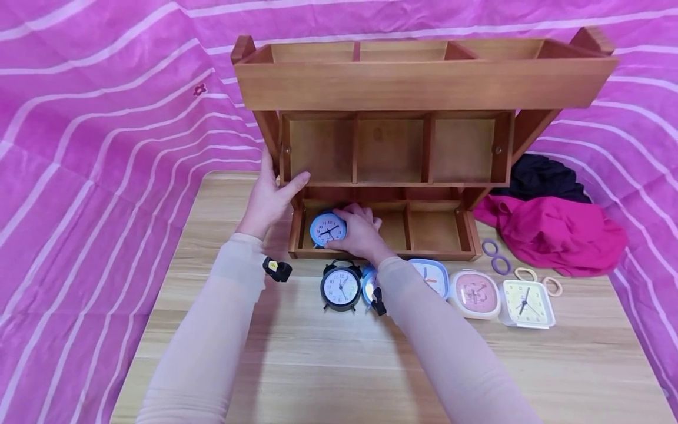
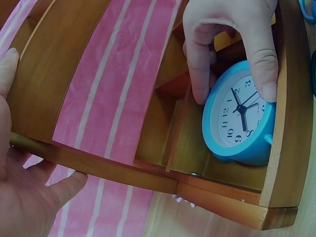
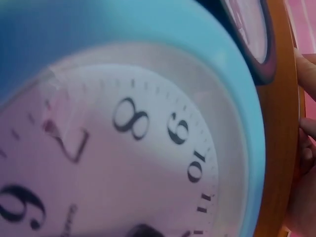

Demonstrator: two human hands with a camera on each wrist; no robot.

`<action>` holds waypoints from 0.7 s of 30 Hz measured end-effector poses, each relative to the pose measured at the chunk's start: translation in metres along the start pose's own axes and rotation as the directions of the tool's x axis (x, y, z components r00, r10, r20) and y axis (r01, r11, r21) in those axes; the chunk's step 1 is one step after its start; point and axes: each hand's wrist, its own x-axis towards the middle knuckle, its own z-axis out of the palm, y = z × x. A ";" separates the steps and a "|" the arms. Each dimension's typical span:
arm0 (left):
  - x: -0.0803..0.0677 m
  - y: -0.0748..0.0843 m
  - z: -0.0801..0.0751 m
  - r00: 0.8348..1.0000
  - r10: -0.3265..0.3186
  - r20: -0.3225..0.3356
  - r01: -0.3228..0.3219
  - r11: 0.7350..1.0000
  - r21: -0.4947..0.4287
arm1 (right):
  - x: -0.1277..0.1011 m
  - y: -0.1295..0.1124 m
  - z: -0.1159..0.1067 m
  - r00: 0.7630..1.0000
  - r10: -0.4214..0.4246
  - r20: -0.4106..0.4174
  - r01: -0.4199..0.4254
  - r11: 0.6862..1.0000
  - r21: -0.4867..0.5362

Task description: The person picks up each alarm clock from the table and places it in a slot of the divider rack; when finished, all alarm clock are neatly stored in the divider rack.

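A three-tier wooden shelf (image 1: 424,82) stands at the back of the table. My right hand (image 1: 359,232) grips a round blue alarm clock (image 1: 326,229) in the left compartment of the bottom tier; in the left wrist view its fingers (image 2: 256,54) curl over the blue clock (image 2: 239,118), and the clock face (image 3: 123,148) fills the right wrist view. My left hand (image 1: 270,197) holds the shelf's left side post, thumb on the front; the left wrist view shows the palm (image 2: 24,197) against the wood (image 2: 89,163).
In front of the shelf stand a black twin-bell clock (image 1: 341,286), another blue clock (image 1: 369,285) half hidden by my arm, a light blue square clock (image 1: 431,277), a pink one (image 1: 475,293) and a cream one (image 1: 526,302). Hair rings (image 1: 495,257) and pink cloth (image 1: 561,232) lie at right.
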 end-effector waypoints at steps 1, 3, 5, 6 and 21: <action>0.002 -0.004 0.000 1.000 0.002 -0.002 -0.002 1.000 0.003 | 0.000 0.000 0.000 1.000 -0.001 0.001 0.001 1.000 -0.001; 0.006 -0.011 0.000 1.000 0.007 -0.006 -0.007 1.000 0.011 | -0.001 -0.001 -0.001 1.000 -0.003 0.006 0.003 1.000 -0.007; 0.009 -0.018 0.000 1.000 0.013 -0.012 -0.013 1.000 0.018 | -0.001 -0.001 -0.002 1.000 -0.004 0.013 0.004 1.000 -0.016; 0.010 -0.021 0.000 1.000 0.017 -0.014 -0.016 1.000 0.024 | -0.002 -0.001 -0.003 1.000 -0.004 0.017 0.004 1.000 -0.021; 0.010 -0.025 0.000 0.999 0.032 -0.021 -0.031 0.999 0.017 | -0.012 -0.001 -0.008 0.997 -0.071 0.005 0.071 0.998 0.000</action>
